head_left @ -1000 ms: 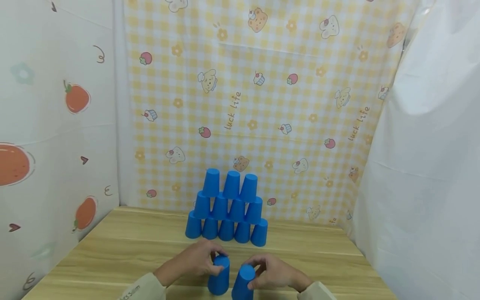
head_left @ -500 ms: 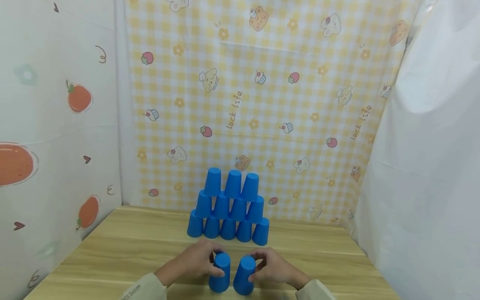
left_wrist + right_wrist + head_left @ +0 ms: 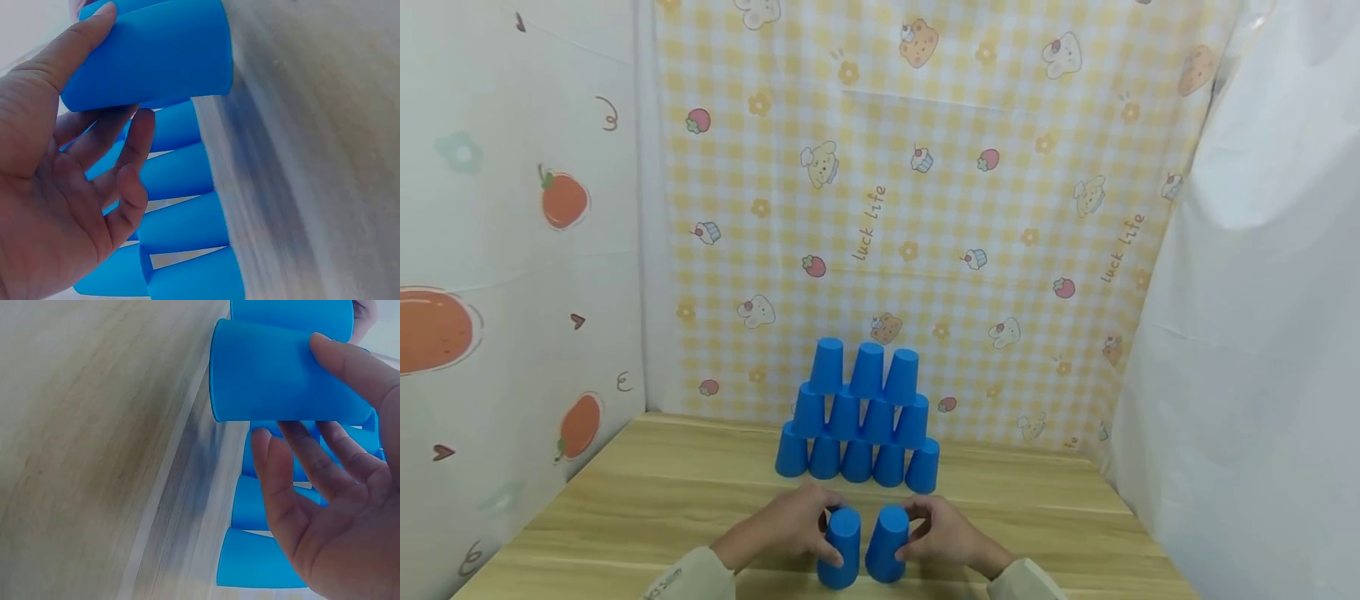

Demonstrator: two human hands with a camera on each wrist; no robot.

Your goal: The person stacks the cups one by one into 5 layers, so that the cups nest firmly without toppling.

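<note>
Two blue cups stand upside down side by side at the front of the table, a narrow gap between them. My left hand point(image 3: 797, 523) grips the left cup point(image 3: 844, 546), thumb on its near side and fingers behind it. The right cup point(image 3: 886, 546), leaning slightly, is held between thumb and fingers of my right hand point(image 3: 946, 533). In the left wrist view the thumb lies across the blue cup point(image 3: 156, 56), with the lower fingers curled loosely off it. From the right wrist view, the thumb presses the other blue cup point(image 3: 275, 375) while fingertips reach underneath.
Behind the hands, several upside-down blue cups form a three-tier stack point(image 3: 857, 417) on the wooden table point(image 3: 700, 467). A yellow checked cloth point(image 3: 925, 200) hangs at the back. White sheets flank the left point(image 3: 550, 333) and right point(image 3: 1247, 350).
The right hand has shifted its cup slightly away from the person, bringing it level with the left cup. The left hand stays nearly in place, and the stack looks the same.
</note>
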